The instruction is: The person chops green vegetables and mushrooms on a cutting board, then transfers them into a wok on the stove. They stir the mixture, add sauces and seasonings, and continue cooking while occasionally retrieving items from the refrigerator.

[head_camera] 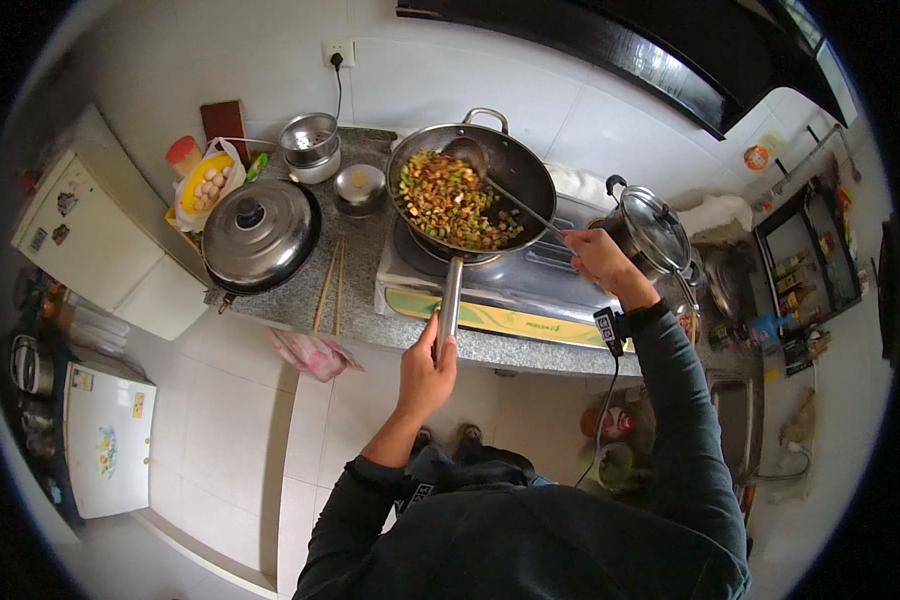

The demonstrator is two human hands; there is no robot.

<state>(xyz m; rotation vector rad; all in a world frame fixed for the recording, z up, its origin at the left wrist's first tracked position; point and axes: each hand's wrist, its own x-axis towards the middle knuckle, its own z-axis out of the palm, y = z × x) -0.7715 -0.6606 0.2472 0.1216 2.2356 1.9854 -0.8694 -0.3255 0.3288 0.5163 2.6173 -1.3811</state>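
Observation:
My left hand [426,379] grips the steel handle [452,296] of a dark wok [523,169], which sits on the left burner of a gas stove [555,274]. Diced food [446,196], brown, green and orange, fills the left and lower part of the wok. In my right hand [600,259] is the long handle of a metal ladle [521,201]. The ladle's bowl rests at the upper edge of the food, inside the wok.
Left of the stove are a large domed pan lid [259,225], chopsticks [331,285] over the counter edge, a small steel pot [311,146] and a bag of eggs [211,187]. A lidded pot [649,229] stands at right. A range hood [607,45] overhangs the wall.

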